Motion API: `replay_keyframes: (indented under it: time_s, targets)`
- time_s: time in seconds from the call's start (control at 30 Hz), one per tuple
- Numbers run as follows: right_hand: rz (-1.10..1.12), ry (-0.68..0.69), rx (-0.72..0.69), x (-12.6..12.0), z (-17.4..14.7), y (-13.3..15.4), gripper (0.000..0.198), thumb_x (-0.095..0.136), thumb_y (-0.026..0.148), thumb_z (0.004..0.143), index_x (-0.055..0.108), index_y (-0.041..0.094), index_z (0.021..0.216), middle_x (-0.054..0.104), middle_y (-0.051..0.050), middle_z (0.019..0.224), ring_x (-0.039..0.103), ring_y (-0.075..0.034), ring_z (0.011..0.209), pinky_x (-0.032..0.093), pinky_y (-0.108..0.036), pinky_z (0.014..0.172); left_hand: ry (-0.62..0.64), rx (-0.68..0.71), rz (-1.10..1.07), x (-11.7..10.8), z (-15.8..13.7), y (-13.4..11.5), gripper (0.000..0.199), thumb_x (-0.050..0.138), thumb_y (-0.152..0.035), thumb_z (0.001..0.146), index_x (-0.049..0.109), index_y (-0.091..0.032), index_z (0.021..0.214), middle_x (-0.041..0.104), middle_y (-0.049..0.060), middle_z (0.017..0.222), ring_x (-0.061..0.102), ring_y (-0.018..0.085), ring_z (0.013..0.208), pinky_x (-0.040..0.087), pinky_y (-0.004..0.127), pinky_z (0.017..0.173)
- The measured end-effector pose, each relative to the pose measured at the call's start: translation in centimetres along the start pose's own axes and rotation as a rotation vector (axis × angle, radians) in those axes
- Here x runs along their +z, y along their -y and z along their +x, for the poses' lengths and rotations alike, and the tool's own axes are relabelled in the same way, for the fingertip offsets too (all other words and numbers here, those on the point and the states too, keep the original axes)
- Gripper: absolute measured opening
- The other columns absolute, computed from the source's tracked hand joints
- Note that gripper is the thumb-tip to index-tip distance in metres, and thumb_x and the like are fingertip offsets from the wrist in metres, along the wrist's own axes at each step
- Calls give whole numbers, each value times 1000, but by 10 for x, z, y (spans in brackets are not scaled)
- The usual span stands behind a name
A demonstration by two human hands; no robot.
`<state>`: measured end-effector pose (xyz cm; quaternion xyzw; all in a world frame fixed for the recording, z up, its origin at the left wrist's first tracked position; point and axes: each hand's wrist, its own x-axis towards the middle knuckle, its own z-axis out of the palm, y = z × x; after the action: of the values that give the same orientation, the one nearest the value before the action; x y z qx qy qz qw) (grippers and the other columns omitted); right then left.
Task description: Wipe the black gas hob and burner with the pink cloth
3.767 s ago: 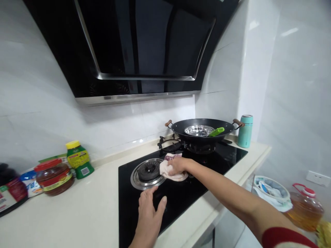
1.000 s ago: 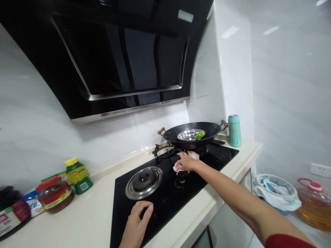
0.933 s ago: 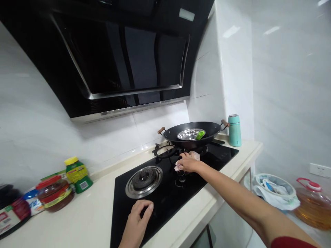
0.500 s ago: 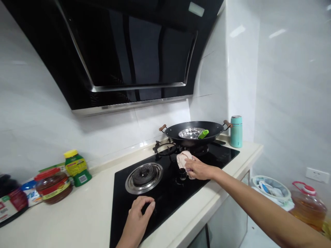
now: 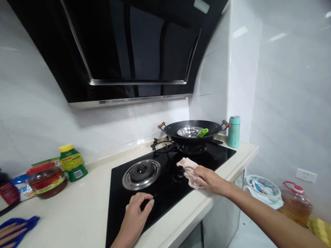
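Observation:
My right hand (image 5: 210, 179) is closed on a pale pink cloth (image 5: 193, 177), which lies on the black glass hob (image 5: 165, 187) beside a control knob (image 5: 179, 171) and reaches the hob's front edge. My left hand (image 5: 136, 213) is over the front left of the hob, its fingers loosely bent and a small gap between thumb and index finger. Nothing shows in it. The bare left burner (image 5: 141, 173) lies beyond this hand, without its pan support. A black pan support (image 5: 164, 146) sits at the back of the hob.
A black wok (image 5: 170, 132) with a steel bowl (image 5: 190, 132) and green-handled utensil (image 5: 203, 132) stands on the right burner. A teal flask (image 5: 234, 132) is beside it. Jars (image 5: 46, 181) line the left wall. Another person's hand (image 5: 11, 232) rests on a blue cloth (image 5: 32, 222).
My right hand has drawn the cloth towards the front edge of the hob, past the knob. My left hand has barely moved. Another person's hand with a blue cloth has appeared at lower left.

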<state>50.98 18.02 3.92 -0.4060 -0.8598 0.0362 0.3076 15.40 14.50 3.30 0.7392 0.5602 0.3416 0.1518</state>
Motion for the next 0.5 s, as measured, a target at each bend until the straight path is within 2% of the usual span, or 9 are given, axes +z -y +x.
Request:
replay_keyframes:
  time_s: [0.07,0.13,0.23,0.4,0.5]
  targets:
    - [-35,-13,91,-5,-9,-2,22,51,42,98,56,22,92,59,-3,87,54,-18,81,43,-30,75,-3,-6,6,0,0,-2,29,51,-52,86,72,-32,90,72,2,105,60,29,109,44,50,98]
    - [-126,-43,143,-7,-13,-9,26,57,44,93,57,21,106,60,-5,94,55,-21,88,44,-33,81,-4,0,0,0,-1,-3,30,51,-52,86,72,-31,90,72,2,104,60,29,109,44,50,98]
    - [-315,-75,192,-10,-14,-27,33,56,38,92,57,19,119,58,-10,106,53,-25,99,42,-38,89,-11,12,-9,-1,-2,-4,31,50,-51,87,71,-30,89,72,3,103,60,29,108,44,48,98]
    - [-498,-52,362,-20,-19,-54,30,49,24,91,58,20,119,57,-12,112,52,-26,101,41,-38,86,-22,8,-11,-2,-4,-6,30,50,-51,86,72,-30,88,72,3,102,61,29,106,45,49,99]
    - [-488,-24,355,-20,-23,-45,28,47,22,91,58,17,117,58,-11,106,54,-24,97,41,-36,86,-37,-6,-6,-2,-3,-6,31,51,-52,85,72,-31,90,73,3,104,62,29,106,44,51,100]
